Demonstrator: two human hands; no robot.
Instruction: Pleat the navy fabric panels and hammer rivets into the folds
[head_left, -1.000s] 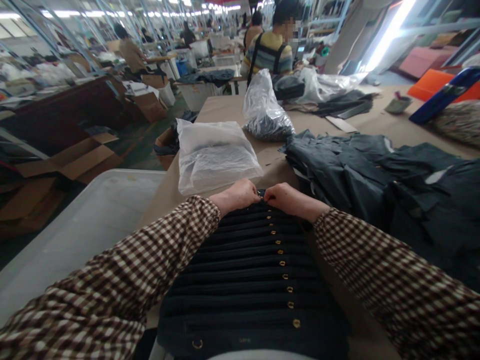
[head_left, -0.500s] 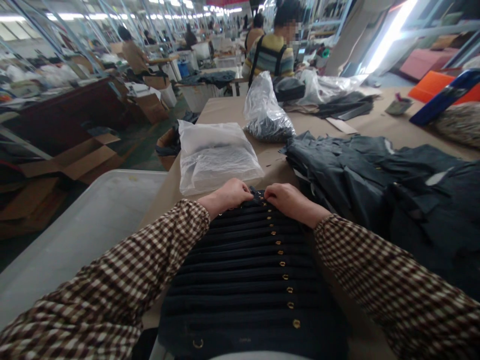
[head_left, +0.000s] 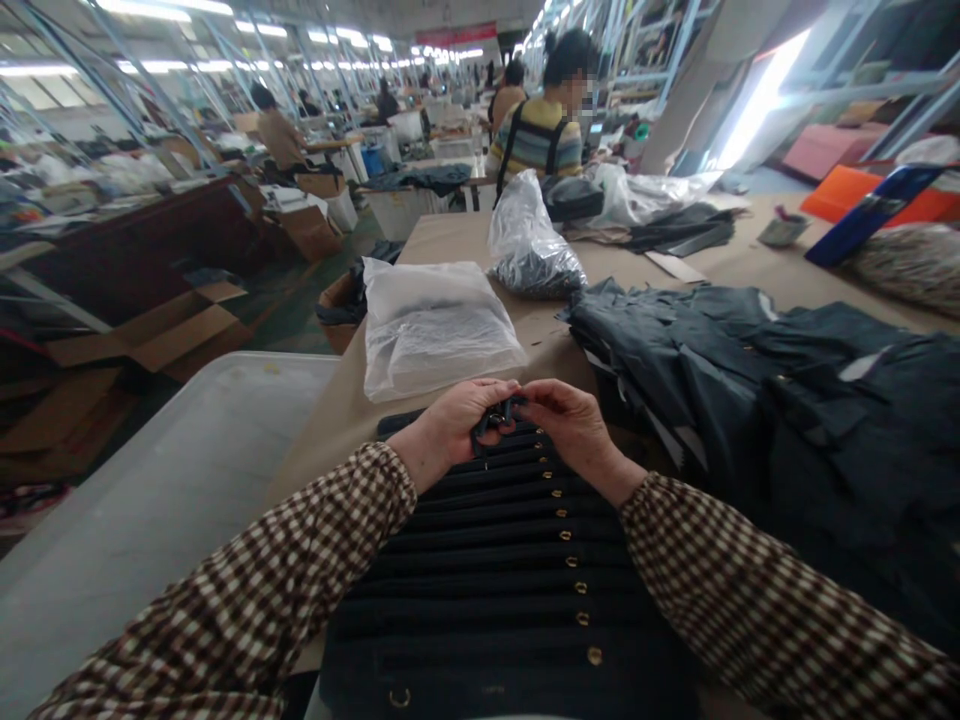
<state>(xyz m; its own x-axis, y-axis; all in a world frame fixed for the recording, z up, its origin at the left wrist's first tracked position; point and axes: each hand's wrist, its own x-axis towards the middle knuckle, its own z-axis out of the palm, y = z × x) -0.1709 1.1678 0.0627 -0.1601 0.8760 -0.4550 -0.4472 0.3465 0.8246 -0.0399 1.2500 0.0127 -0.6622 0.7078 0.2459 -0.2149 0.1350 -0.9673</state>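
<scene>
My left hand (head_left: 457,425) is closed on a small dark strap (head_left: 481,428) that has a bit of metal on it. From the other side, my right hand (head_left: 574,430) pinches the strap's upper end, fingertips almost touching the left ones. Its exact kind is hard to make out, since fingers cover part of it. Below both hands lies an overlapped row of dark fabric or leather pieces (head_left: 480,600), each showing a small gold-coloured metal fitting (head_left: 595,655) on the right. A gold half-ring (head_left: 400,697) shows on the nearest piece.
A white plastic bag (head_left: 442,330) and a clear bag of dark bits (head_left: 534,250) stand beyond my hands. Dark sheets (head_left: 750,370) are heaped at right. A pale bin (head_left: 187,480) is at left. A co-worker (head_left: 540,130) sits farther back.
Both hands have lifted slightly off the far end of the row and turned, with the small dark strap now up between them. The view has tilted up a little.
</scene>
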